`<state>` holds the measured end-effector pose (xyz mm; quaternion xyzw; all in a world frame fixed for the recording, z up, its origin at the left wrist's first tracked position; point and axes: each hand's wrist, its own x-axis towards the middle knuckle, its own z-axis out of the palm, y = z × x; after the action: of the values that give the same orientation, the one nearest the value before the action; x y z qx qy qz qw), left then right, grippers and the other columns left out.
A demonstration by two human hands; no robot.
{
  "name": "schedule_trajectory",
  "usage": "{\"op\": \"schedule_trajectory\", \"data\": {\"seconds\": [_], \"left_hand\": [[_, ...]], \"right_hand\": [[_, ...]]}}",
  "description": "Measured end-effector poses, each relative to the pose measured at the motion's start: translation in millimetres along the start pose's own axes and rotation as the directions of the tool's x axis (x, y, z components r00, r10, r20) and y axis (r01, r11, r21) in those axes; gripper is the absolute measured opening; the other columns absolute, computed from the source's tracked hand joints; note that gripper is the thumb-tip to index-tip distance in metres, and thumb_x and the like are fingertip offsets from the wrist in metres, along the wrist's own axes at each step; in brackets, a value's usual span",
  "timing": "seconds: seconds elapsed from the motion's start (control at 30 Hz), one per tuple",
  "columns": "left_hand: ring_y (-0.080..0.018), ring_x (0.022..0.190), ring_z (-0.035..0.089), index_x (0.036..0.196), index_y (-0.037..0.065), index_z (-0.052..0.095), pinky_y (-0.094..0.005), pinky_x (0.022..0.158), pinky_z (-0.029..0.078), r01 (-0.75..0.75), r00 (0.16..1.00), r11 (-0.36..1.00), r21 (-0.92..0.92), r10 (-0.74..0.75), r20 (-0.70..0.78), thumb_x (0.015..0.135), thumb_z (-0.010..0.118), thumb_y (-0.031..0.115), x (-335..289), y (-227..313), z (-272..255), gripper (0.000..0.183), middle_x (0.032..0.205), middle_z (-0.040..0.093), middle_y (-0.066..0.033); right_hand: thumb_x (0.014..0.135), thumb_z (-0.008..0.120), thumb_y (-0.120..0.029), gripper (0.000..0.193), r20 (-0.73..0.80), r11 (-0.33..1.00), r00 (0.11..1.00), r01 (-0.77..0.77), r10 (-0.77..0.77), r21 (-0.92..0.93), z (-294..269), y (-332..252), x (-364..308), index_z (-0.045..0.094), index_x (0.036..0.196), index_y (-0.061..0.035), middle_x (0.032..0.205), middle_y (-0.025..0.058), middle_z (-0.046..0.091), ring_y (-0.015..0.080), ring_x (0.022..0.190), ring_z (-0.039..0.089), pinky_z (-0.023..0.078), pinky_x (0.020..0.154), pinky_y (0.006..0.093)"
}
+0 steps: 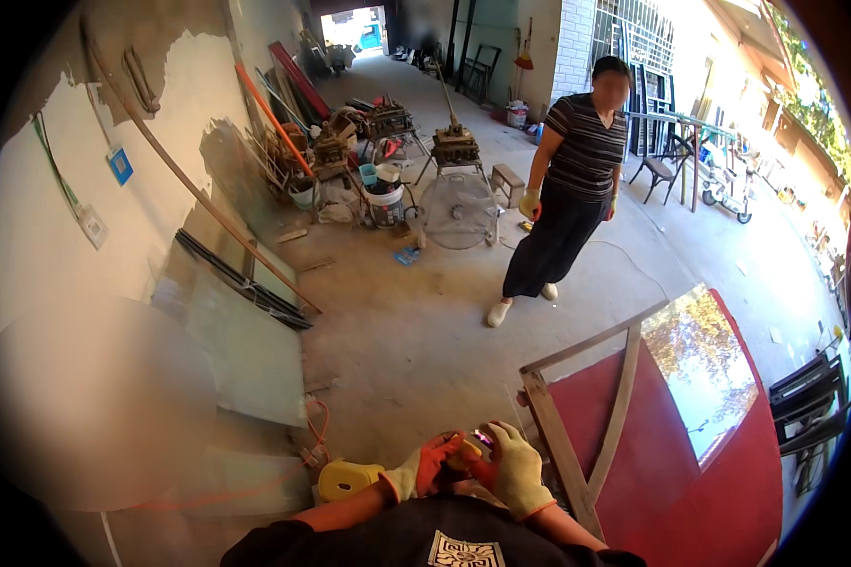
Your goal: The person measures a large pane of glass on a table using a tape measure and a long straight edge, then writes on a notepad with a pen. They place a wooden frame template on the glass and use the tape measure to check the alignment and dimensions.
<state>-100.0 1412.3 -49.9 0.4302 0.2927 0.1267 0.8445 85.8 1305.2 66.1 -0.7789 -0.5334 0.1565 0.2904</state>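
Observation:
Both my hands wear cream work gloves with orange palms and meet close in front of my body at the lower middle. My left hand (429,465) is closed, its orange fingers against a small yellow object (463,457) whose kind I cannot make out. My right hand (518,469) bends inward from the other side, fingers curled. By its fingertips shows a small dark, shiny thing (483,438) with a pinkish glint. The right fingers partly hide both things, so I cannot tell if they are one piece.
A red-topped table (652,444) with a wooden frame (547,425) and glass pane (700,378) stands right. A yellow stool (348,480) is near my left forearm, glass sheets (246,350) lean left. A gloved person (581,161) stands ahead, near a fan (459,210) and bucket (385,205).

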Motion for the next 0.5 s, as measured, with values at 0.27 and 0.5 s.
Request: {"op": "schedule_trajectory", "data": {"seconds": [0.27, 0.5], "left_hand": [[-0.0237, 0.139, 0.072, 0.164, 0.011, 0.051, -0.0442, 0.119, 0.057, -0.237, 0.971, 0.899, 0.367, 0.212, 0.11, 0.116, 0.067, 0.009, 33.1, 80.3, 3.5, 0.051, 0.151, 0.071, -0.0083], [-0.0215, 0.136, 0.069, 0.161, 0.011, 0.056, -0.0446, 0.118, 0.056, -0.219, 0.975, 0.96, 0.174, 0.207, 0.082, 0.114, 0.072, 0.029, 81.0, 123.0, 1.4, 0.053, 0.147, 0.071, -0.007]], "right_hand": [[0.096, 0.081, -0.07, 0.09, 0.29, 0.973, 0.928, 0.216, -0.232, 0.087, -12.7, 17.6, 107.3, 0.063, 0.16, -0.0099, 0.16, 0.0179, 0.066, 0.0399, 0.138, 0.072, 0.06, 0.113, 0.0495], [0.102, 0.081, -0.06, 0.084, 0.41, 0.985, 0.898, 0.115, -0.158, 0.127, -17.4, 34.3, 167.5, 0.059, 0.163, -0.006, 0.157, 0.0215, 0.067, 0.0404, 0.138, 0.072, 0.06, 0.113, 0.0471]]}}
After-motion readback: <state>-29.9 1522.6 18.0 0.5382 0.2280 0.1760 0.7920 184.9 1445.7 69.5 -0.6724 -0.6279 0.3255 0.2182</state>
